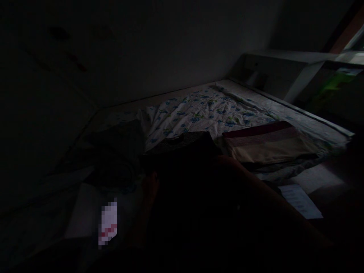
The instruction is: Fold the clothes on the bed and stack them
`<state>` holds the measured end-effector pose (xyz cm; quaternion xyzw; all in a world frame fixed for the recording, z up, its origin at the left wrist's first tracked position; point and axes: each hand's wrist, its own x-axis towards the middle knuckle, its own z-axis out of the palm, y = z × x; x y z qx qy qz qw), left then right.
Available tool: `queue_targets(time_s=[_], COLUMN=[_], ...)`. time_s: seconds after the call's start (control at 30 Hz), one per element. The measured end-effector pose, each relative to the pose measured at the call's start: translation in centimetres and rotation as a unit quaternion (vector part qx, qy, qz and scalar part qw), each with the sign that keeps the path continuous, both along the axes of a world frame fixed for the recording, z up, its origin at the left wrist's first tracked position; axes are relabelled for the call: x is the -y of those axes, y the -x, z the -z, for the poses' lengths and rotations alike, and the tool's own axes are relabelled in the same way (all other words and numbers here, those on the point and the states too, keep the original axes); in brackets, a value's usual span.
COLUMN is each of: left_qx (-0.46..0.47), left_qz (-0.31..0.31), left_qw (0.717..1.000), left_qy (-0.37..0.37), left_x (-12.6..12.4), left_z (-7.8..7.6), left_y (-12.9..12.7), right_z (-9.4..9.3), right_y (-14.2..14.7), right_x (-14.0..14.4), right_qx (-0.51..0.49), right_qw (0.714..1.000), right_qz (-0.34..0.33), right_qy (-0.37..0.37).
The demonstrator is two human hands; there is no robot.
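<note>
In the dim head view, a dark shirt (pixel 196 142) with a greyish neck and shoulder area is spread in front of me over the bed. My left hand (pixel 151 184) is closed at the shirt's left edge. On the opposite side, my right hand (pixel 227 161) grips the right edge; its fingers are mostly lost in shadow. The shirt's lower part merges into blackness. A folded striped cloth (pixel 264 142), maroon and beige, lies just beyond my right hand. Dark crumpled clothing (pixel 116 148) rests left of the shirt.
Beneath lies a bed with a rumpled white sheet (pixel 199 106) patterned in blue and green flowers. Printed paper (pixel 301 201) is at the right. A pixelated pale patch (pixel 109 220) shows at lower left. Walls border the bed; a ledge (pixel 290 57) stands at the far right.
</note>
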<state>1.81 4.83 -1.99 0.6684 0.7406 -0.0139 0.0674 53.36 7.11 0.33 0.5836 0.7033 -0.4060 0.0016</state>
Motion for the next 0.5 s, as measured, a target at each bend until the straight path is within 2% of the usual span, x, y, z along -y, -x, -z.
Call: queue_targets(time_s=[0.07, 0.13, 0.23, 0.3, 0.4, 0.5], left_qx=[0.017, 0.049, 0.121, 0.195, 0.315, 0.359], left_qz=[-0.008, 0.01, 0.011, -0.051, -0.158, -0.204], left_qw=[1.0, 0.999, 0.991, 0.977, 0.936, 0.911], left_qy=[0.0, -0.007, -0.058, -0.072, -0.025, -0.004], left_x=[-0.2, -0.8, -1.9, -2.5, -2.5, -1.7], left_z=[0.1, 0.0, -0.2, -0.3, 0.0, 0.4], left_y=[0.4, 1.5, 3.9, 5.6, 7.4, 8.2], right_z=[0.1, 0.3, 0.5, 0.7, 1.6, 2.8], right_y=[0.0, -0.3, -1.4, -2.3, -3.3, -3.6], right_x=[-0.3, -1.0, -2.3, -3.2, -3.9, -3.8], right_qx=[0.002, -0.001, 0.001, 0.004, 0.025, 0.042], right_qw=[1.0, 1.0, 0.997, 0.991, 0.979, 0.972], right_qz=[0.002, 0.015, 0.068, 0.117, 0.174, 0.195], right_qy=[0.003, 0.005, -0.031, -0.068, -0.104, -0.124])
